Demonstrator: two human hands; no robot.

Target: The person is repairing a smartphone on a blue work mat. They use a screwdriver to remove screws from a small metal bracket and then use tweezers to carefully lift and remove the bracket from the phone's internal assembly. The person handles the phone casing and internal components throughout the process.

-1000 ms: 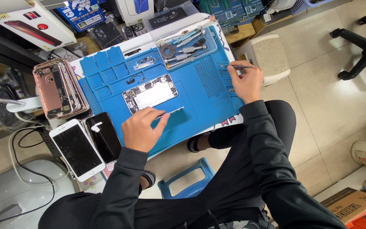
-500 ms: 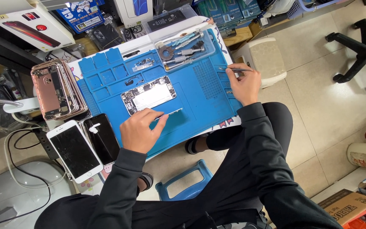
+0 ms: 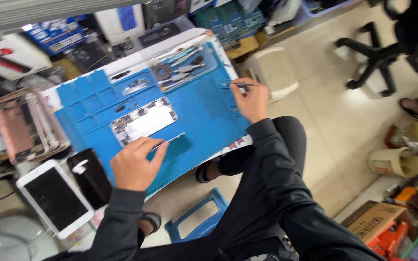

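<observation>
I note an opened phone chassis (image 3: pixel 143 121) on the blue repair mat (image 3: pixel 209 108), tool tray (image 3: pixel 182 67) beyond. Left hand (image 3: pixel 134 164) pinches a thin metal blade (image 3: pixel 172 140) beside the chassis; right hand (image 3: pixel 252 99) grips tweezers (image 3: pixel 238 85).

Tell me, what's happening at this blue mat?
A person sits over a blue work mat with an opened phone lying on it. The left hand rests beside the phone, fingers on a thin metal tool. The right hand holds a slim tool at the mat's edge. A white phone lies nearby.
</observation>
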